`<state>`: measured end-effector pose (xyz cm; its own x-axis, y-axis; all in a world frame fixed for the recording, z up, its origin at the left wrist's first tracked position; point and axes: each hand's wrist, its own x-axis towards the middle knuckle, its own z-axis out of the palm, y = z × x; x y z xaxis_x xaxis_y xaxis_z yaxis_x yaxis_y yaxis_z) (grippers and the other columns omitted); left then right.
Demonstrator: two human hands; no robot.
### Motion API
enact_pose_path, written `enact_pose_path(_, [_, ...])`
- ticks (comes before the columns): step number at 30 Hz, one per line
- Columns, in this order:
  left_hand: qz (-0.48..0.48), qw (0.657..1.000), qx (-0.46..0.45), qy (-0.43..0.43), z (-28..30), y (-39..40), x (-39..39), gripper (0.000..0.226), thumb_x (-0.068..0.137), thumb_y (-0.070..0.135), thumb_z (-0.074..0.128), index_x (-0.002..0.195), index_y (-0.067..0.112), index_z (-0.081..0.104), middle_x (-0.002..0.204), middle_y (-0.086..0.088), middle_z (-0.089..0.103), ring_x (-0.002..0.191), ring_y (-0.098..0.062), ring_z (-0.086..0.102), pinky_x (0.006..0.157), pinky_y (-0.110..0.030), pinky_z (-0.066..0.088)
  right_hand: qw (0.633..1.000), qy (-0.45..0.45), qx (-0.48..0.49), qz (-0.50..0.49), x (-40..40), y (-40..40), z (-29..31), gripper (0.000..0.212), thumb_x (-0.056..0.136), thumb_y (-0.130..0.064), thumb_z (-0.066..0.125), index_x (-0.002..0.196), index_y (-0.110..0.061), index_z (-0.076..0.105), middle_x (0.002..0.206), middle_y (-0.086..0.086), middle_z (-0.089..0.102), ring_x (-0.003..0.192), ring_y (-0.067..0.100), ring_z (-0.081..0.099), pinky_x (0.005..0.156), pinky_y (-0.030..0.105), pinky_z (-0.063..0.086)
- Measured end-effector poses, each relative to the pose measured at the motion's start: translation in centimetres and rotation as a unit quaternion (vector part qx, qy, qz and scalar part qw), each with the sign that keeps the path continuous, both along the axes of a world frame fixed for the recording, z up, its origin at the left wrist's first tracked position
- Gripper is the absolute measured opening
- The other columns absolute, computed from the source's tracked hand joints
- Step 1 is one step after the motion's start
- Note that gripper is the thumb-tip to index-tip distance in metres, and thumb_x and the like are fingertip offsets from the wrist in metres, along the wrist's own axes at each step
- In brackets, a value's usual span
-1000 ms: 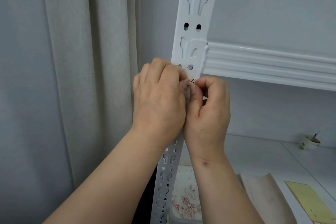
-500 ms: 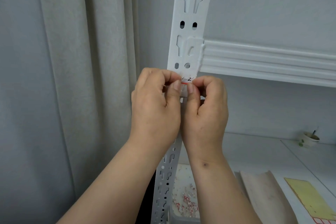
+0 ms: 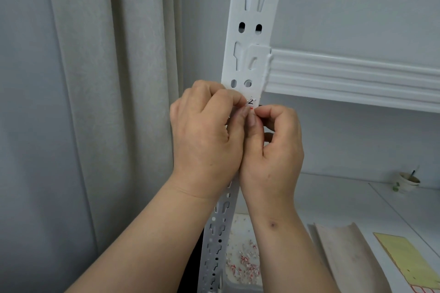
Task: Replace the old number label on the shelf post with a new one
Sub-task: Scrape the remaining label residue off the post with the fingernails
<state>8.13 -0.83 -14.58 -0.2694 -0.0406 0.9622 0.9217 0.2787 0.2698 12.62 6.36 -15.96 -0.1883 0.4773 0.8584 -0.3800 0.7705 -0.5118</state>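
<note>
Hands [image 3: 204, 131] lower; label [image 3: 250, 102] more exposed.

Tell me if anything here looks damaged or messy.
The number label on the shelf post has a ragged, torn top edge, with both hands' fingers picking at it. Red-and-white paper scraps lie scattered on the surface below.
</note>
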Motion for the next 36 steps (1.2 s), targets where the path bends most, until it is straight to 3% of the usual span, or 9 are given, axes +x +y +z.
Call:
enact_pose_path(5, [-0.03, 0.999, 0.025, 0.012, -0.3, 0.3, -0.5, 0.014, 0.083, 0.008, 0.071, 0.089, 0.018, 0.064, 0.092, 0.008, 0.051, 0.077, -0.029, 0.061, 0.067, -0.049, 0.051, 1.0, 0.016, -0.002, -0.009, -0.2, 0.0, -0.1, 0.002, 0.092, -0.013, 0.058, 0.093, -0.012, 0.06, 0.09, -0.006, 0.058, 0.084, 0.013, 0.058, 0.07, 0.025, 0.05])
enact_pose_path(11, [-0.057, 0.998, 0.031, 0.017, -0.7, 0.5, -1.0, 0.018, 0.088, 0.008, 0.07, 0.094, 0.022, 0.06, 0.092, 0.003, 0.053, 0.078, -0.028, 0.061, 0.066, -0.048, 0.052, 1.0, 0.022, -0.003, -0.003, -0.4, 0.2, -0.2, 0.001, 0.092, -0.012, 0.059, 0.091, -0.012, 0.06, 0.089, -0.007, 0.057, 0.085, 0.011, 0.057, 0.07, 0.02, 0.048])
enact_pose_path(18, [-0.01, 0.999, 0.0, 0.041, -0.4, 0.3, -0.7, 0.015, 0.087, 0.01, 0.066, 0.092, 0.023, 0.06, 0.088, -0.004, 0.059, 0.075, -0.028, 0.061, 0.064, -0.05, 0.051, 1.0, 0.024, 0.004, -0.005, -0.5, 0.2, -0.3, 0.003, 0.092, -0.011, 0.057, 0.092, -0.01, 0.06, 0.09, -0.007, 0.055, 0.086, 0.009, 0.055, 0.069, 0.02, 0.048])
enact_pose_path(22, [0.016, 0.999, -0.012, 0.041, -0.4, 0.2, -0.6, 0.006, 0.084, 0.008, 0.066, 0.083, 0.008, 0.071, 0.083, -0.009, 0.062, 0.073, -0.032, 0.061, 0.064, -0.051, 0.049, 1.0, 0.018, -0.003, -0.002, -0.4, 0.2, -0.2, 0.003, 0.091, -0.011, 0.058, 0.092, -0.01, 0.06, 0.09, -0.006, 0.057, 0.086, 0.012, 0.057, 0.07, 0.022, 0.049])
enact_pose_path(29, [-0.048, 0.997, 0.013, -0.055, -1.4, 0.1, 0.4, 0.004, 0.087, 0.014, 0.067, 0.085, 0.018, 0.067, 0.09, 0.015, 0.054, 0.083, -0.024, 0.063, 0.072, -0.052, 0.054, 1.0, 0.003, -0.006, -0.004, -0.1, 0.1, -0.1, 0.002, 0.09, -0.012, 0.058, 0.091, -0.013, 0.06, 0.09, -0.007, 0.058, 0.086, 0.01, 0.058, 0.07, 0.02, 0.049])
enact_pose_path(36, [-0.029, 0.999, 0.019, -0.02, -0.3, 0.4, 0.0, 0.004, 0.083, 0.006, 0.071, 0.083, 0.01, 0.069, 0.087, 0.007, 0.055, 0.079, -0.026, 0.062, 0.067, -0.052, 0.052, 1.0, -0.004, -0.008, 0.011, 0.1, 0.3, 0.0, 0.002, 0.092, -0.014, 0.059, 0.092, -0.013, 0.06, 0.091, -0.001, 0.061, 0.087, 0.014, 0.06, 0.071, 0.029, 0.051])
